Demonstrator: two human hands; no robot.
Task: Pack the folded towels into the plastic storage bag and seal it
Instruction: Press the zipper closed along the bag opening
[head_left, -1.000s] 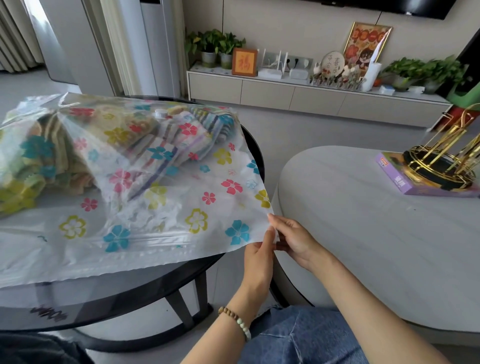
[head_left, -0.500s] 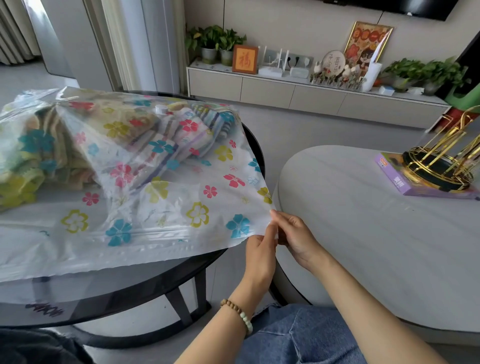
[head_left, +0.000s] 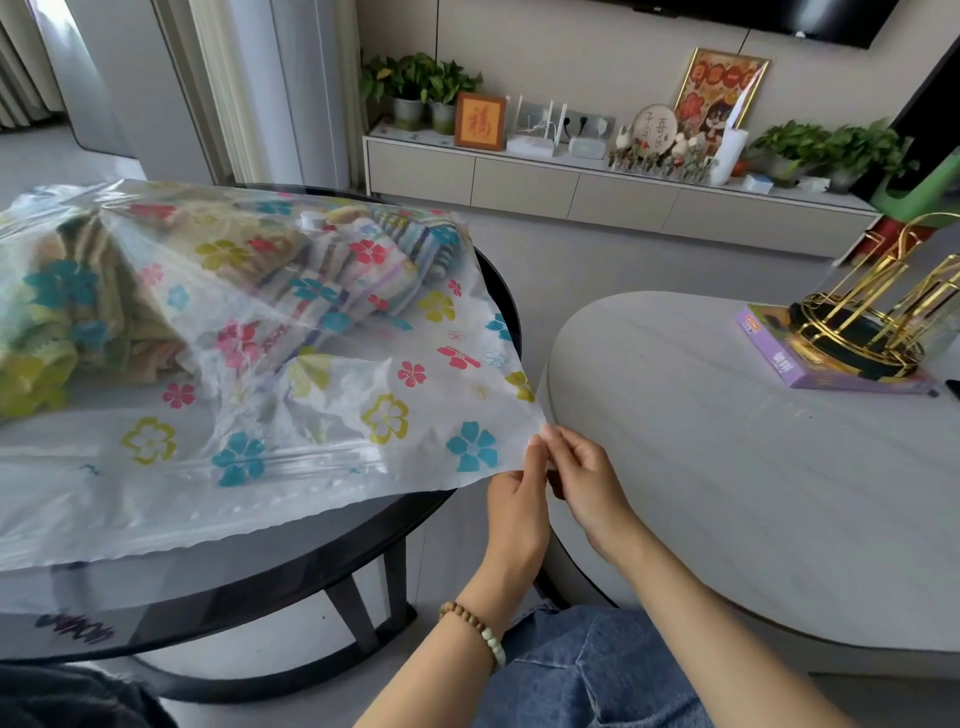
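A clear plastic storage bag (head_left: 332, 415) printed with coloured flowers lies across a round dark glass table (head_left: 291, 582). Inside it, towards the back, sit folded towels (head_left: 358, 265), striped and yellowish ones. The bag's zip strip (head_left: 291, 460) runs along its near side. My left hand (head_left: 517, 504) and my right hand (head_left: 584, 480) meet at the bag's near right corner, just off the table's edge. Both pinch that corner between fingers and thumb and hold it slightly lifted.
A pale oval table (head_left: 727, 467) stands close on the right, carrying a purple box (head_left: 795, 364) with a gold wire rack (head_left: 883, 312) on it. A low cabinet (head_left: 571, 192) with plants and frames lines the far wall. My knee in jeans (head_left: 587, 670) is below the hands.
Both hands keep their pinch on the bag's corner and have lifted it slightly. The bag film near the corner is pulled a bit tauter.
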